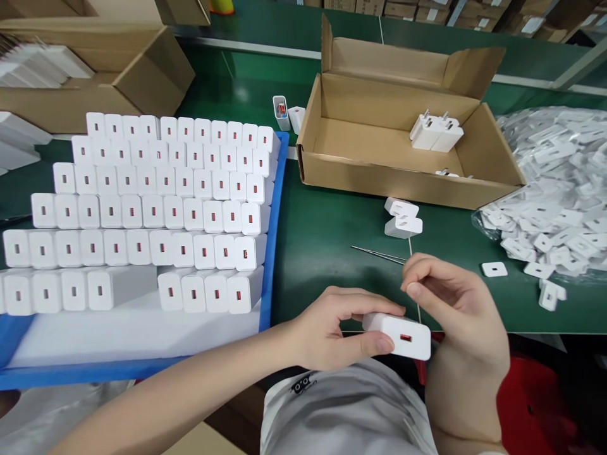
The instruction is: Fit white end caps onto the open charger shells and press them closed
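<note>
My left hand holds a white USB charger between thumb and fingers. Its end face, with a red-lined USB slot, is turned toward me. Just above the charger, my right hand is closed, thumb against the curled forefinger; whatever may be in that pinch is hidden. Thin metal tweezers point left from behind the right hand's fingertips, and I cannot tell whether the hand touches them. Two white charger pieces are on the green table beyond the tweezers.
Rows of white chargers fill a blue-edged tray at left. An open cardboard box holds several chargers with prongs. A clear bag of white end caps lies at right, with a loose cap nearby. Another carton stands back left.
</note>
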`<action>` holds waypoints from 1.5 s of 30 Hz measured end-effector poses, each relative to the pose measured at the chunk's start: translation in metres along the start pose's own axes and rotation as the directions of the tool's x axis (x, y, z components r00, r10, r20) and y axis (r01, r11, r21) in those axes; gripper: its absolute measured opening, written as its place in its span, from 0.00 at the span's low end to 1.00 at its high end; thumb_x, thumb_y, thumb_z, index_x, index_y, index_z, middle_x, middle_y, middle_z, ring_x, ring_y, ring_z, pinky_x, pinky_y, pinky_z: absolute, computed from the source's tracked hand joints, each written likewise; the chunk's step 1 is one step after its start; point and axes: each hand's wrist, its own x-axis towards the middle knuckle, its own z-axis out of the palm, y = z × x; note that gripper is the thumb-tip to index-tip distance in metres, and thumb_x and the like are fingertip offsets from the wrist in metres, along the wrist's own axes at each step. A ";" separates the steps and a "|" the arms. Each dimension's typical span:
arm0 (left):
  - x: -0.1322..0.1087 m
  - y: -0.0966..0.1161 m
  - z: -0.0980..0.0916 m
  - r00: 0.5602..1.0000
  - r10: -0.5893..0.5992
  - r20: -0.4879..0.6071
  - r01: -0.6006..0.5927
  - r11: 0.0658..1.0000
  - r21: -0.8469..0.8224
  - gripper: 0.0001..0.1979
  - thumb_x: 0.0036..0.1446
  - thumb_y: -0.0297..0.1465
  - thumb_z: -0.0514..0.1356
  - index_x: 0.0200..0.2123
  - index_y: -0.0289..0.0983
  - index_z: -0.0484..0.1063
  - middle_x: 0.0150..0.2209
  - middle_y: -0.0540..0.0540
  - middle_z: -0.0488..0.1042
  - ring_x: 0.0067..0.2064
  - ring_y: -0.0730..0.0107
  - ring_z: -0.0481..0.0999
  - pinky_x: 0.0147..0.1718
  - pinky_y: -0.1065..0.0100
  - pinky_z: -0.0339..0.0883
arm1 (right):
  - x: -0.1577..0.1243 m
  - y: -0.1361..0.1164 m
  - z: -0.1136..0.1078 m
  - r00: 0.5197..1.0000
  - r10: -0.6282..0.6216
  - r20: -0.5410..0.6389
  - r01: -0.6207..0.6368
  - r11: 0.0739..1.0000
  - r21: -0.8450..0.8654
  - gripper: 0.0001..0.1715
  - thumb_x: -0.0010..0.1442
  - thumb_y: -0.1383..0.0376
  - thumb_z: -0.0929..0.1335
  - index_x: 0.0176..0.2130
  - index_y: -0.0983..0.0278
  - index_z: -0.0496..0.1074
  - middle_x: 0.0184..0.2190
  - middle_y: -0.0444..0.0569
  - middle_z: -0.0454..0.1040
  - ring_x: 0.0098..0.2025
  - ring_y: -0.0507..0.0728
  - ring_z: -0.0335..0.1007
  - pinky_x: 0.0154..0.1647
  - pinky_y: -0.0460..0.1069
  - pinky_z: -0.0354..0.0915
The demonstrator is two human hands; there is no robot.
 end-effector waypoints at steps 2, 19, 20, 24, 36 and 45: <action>0.000 0.000 0.000 1.000 -0.008 0.005 0.008 1.000 0.005 0.24 0.64 0.44 0.61 0.51 0.29 0.79 0.42 0.32 0.82 0.38 0.62 0.81 0.37 0.67 0.74 | -0.004 -0.001 -0.004 0.998 -0.047 -0.046 0.048 0.999 0.015 0.07 0.66 0.66 0.70 0.34 0.60 0.77 0.30 0.44 0.71 0.34 0.51 0.67 0.35 0.45 0.63; 0.001 -0.002 0.003 0.999 -0.006 0.036 0.006 1.000 -0.007 0.23 0.63 0.47 0.60 0.28 0.32 0.72 0.23 0.51 0.62 0.26 0.75 0.60 0.24 0.73 0.58 | 0.001 -0.011 0.003 0.936 -0.005 0.353 0.011 1.000 -0.015 0.11 0.69 0.65 0.67 0.33 0.63 0.70 0.31 0.44 0.67 0.32 0.51 0.64 0.34 0.47 0.62; 0.001 -0.002 0.003 0.999 0.000 0.034 0.001 1.000 -0.013 0.22 0.63 0.46 0.61 0.28 0.31 0.72 0.23 0.51 0.62 0.25 0.75 0.60 0.24 0.73 0.58 | 0.001 -0.012 0.003 0.936 -0.005 0.353 0.013 1.000 -0.018 0.11 0.69 0.64 0.66 0.33 0.62 0.69 0.31 0.44 0.67 0.32 0.51 0.64 0.33 0.48 0.61; 0.000 0.000 0.003 0.999 0.003 0.045 -0.002 1.000 -0.022 0.20 0.64 0.43 0.61 0.40 0.29 0.79 0.27 0.44 0.75 0.27 0.73 0.69 0.28 0.72 0.67 | 0.002 -0.007 0.002 0.965 0.018 0.263 -0.017 1.000 -0.006 0.12 0.70 0.62 0.66 0.32 0.62 0.68 0.29 0.44 0.66 0.31 0.52 0.63 0.31 0.48 0.61; -0.002 0.003 0.002 0.994 -0.031 -0.104 0.021 0.995 -0.101 0.17 0.66 0.35 0.61 0.54 0.34 0.79 0.55 0.31 0.79 0.55 0.52 0.80 0.49 0.60 0.78 | -0.043 0.026 0.009 0.992 0.040 -0.119 -0.033 0.998 0.058 0.21 0.70 0.54 0.65 0.59 0.55 0.72 0.55 0.53 0.75 0.48 0.60 0.74 0.44 0.51 0.72; -0.001 0.002 0.002 0.978 0.150 -0.146 -0.144 0.988 0.051 0.16 0.66 0.29 0.58 0.54 0.34 0.78 0.51 0.33 0.81 0.54 0.54 0.81 0.53 0.58 0.77 | -0.045 0.020 0.023 0.986 0.059 -0.158 -0.051 0.997 0.054 0.20 0.64 0.55 0.71 0.55 0.55 0.75 0.42 0.50 0.79 0.41 0.59 0.75 0.37 0.50 0.73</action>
